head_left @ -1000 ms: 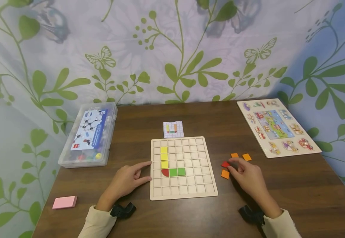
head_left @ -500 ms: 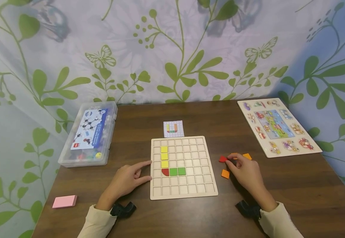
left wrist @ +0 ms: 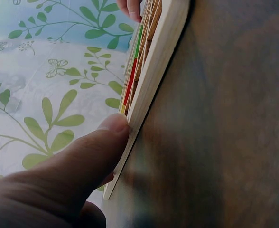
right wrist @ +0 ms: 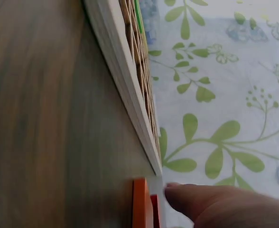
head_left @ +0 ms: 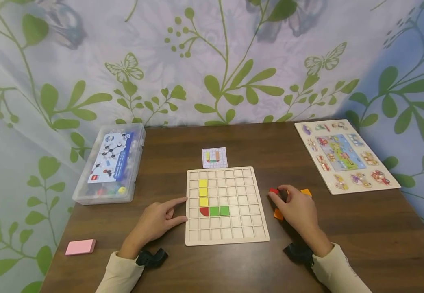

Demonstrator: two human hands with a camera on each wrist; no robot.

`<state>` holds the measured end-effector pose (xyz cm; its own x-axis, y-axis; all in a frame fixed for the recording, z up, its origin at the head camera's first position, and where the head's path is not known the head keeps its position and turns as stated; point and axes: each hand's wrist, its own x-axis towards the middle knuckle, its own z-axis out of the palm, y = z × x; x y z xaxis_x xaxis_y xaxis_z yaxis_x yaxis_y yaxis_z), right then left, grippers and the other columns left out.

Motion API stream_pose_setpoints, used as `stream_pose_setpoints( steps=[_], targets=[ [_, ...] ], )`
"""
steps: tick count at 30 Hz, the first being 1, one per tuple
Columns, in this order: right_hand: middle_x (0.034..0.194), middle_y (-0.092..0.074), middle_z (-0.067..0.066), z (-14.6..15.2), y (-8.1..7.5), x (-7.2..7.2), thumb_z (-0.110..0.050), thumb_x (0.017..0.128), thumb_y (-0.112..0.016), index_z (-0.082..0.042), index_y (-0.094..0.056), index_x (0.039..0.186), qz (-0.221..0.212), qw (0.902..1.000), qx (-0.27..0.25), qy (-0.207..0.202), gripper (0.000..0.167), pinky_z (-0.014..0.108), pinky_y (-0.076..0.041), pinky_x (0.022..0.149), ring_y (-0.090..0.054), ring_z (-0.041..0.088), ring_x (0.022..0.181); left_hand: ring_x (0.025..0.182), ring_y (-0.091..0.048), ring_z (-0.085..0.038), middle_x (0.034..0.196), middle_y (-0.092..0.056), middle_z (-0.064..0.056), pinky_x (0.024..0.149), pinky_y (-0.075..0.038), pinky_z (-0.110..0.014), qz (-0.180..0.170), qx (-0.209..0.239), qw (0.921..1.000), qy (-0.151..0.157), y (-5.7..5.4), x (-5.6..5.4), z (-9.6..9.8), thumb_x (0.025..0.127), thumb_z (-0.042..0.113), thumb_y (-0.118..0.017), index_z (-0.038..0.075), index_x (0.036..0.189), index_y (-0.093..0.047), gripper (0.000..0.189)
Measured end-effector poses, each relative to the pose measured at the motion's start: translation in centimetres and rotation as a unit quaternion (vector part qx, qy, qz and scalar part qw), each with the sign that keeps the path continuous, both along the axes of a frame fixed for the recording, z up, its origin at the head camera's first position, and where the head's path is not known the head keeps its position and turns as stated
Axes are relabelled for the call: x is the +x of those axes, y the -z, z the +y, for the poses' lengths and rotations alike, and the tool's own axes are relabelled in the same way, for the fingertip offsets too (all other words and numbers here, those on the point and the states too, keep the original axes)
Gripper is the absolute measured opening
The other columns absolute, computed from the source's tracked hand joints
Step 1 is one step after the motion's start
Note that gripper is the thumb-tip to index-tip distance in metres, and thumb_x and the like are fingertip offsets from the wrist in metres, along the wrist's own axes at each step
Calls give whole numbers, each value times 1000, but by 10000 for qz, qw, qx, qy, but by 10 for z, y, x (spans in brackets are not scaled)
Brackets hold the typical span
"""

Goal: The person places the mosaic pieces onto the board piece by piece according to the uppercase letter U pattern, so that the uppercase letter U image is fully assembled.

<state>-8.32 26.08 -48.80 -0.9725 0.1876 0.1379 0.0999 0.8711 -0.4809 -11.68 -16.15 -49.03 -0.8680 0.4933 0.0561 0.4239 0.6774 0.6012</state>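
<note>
My left hand [head_left: 154, 221] rests at the left edge of a wooden grid board [head_left: 217, 234], thumb and index fingertips touching its rim. In the left wrist view the thumb presses on that edge. Set in the board are three yellow square tiles [head_left: 203, 192] in a column, a red quarter-round tile [head_left: 204, 211] and two green square tiles [head_left: 219, 211]. Right of the board, my right hand [head_left: 299, 211] pinches a loose red tile [head_left: 273, 190] between thumb and index finger, low over the table. Orange square tiles [head_left: 278, 214] lie around it, one partly hidden by the fingers.
A small pattern card [head_left: 214, 165] lies behind the board. At back left stands a clear plastic case [head_left: 133, 179]; a wooden picture puzzle [head_left: 330, 179] lies at back right. Near the left table edge is a pink block [head_left: 80, 247]. A patterned curtain [head_left: 182, 122] hangs behind the table.
The red tile has shifted away from me and slightly left along the table, with my right hand following leftward until thumb and index finger meet round it. My left hand has stayed at the board's edge.
</note>
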Motion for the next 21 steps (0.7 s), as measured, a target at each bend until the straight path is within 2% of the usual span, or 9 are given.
stream_pose_setpoints(
  steps=[4,9,12,17,21],
  targets=[
    [54,-46,-2,-3,-1,1,-65,85,-74,-4,-70,117,-138,9997,153,125,69,32,-28,42,-39,17,43,48,-26,2,54,-33,18,50,-24,-21,-39,-25,10000,4,-1,0,0,88,44,-81,23,136,-67,55],
    [54,-47,-2,-3,1,1,-66,82,-76,-4,-70,116,-58,9994,253,210,71,33,-29,42,-40,17,43,48,-26,2,54,-33,18,50,-25,-21,-85,-46,10000,5,-2,-1,0,88,43,-80,23,138,-66,55],
    [54,-47,-1,-3,2,0,-62,83,-77,-5,-69,115,2,9993,273,244,66,34,-30,42,-40,18,44,48,-26,2,54,-33,18,51,-25,-21,-69,-73,9999,-11,-2,-1,0,88,44,-80,24,138,-66,55],
    [53,-44,-2,-3,4,-1,-47,88,-78,-7,-70,111,126,9991,283,299,47,34,-29,43,-39,18,44,48,-26,1,54,-33,17,51,-25,-22,-70,-96,9999,-28,-1,0,0,88,44,-80,24,138,-66,55],
    [53,-42,-4,-2,5,0,-37,91,-77,-9,-72,110,344,9989,272,143,34,33,-28,43,-37,16,43,48,-26,1,55,-33,17,51,-25,-22,-96,-105,9999,-42,-2,0,0,88,45,-80,25,138,-66,56]
  ],
)
